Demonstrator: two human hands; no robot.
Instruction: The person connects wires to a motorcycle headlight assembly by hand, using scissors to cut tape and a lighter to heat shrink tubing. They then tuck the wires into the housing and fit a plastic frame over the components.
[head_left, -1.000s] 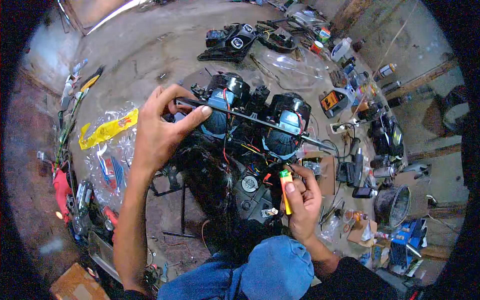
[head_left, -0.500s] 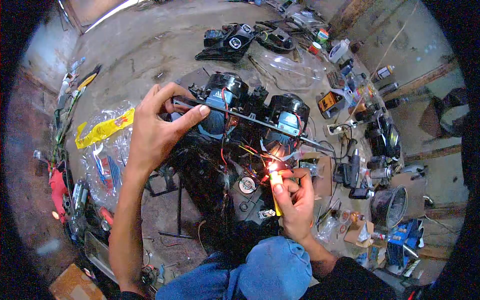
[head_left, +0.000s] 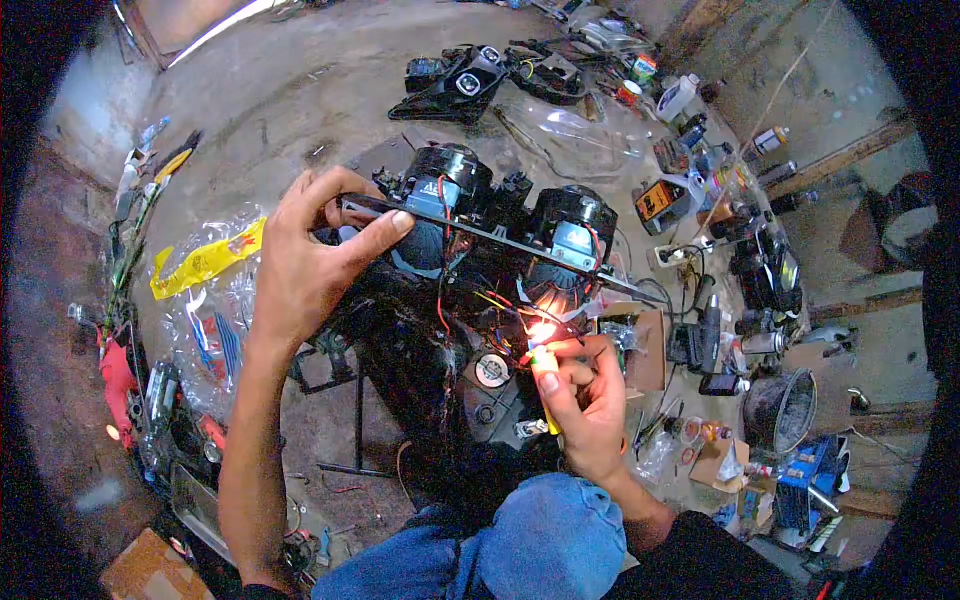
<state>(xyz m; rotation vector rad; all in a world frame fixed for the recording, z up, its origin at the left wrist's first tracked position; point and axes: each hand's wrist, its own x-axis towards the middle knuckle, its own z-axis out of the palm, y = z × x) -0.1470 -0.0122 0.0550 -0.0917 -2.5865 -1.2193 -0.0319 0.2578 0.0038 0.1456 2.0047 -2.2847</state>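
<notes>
My left hand (head_left: 315, 245) pinches the left end of a dark mounting bracket (head_left: 480, 232), thumb on its near face. Fixed to that bracket are two black round projector lamp units (head_left: 448, 180), each with a blue label and a fan-like finned part below. Red, yellow and black wires (head_left: 500, 303) hang beneath the right-hand unit. In my right hand (head_left: 590, 405) is a yellow lighter (head_left: 546, 372), closed in the fingers and burning. Its bright flame (head_left: 543, 332) sits at the wires; exactly which wire it touches is lost in the glare.
Black headlight housings (head_left: 460, 85) lie at the back. Bottles, cans and a cardboard box (head_left: 645, 350) crowd the right side, near a metal pot (head_left: 780, 410). Yellow tape in clear plastic (head_left: 208, 262) lies to the left. Below the bracket is a round fan-like part (head_left: 492, 370).
The lighter and my right hand have shifted slightly left, and the flame's glow looks larger. My left hand and the bracket have moved very slightly left.
</notes>
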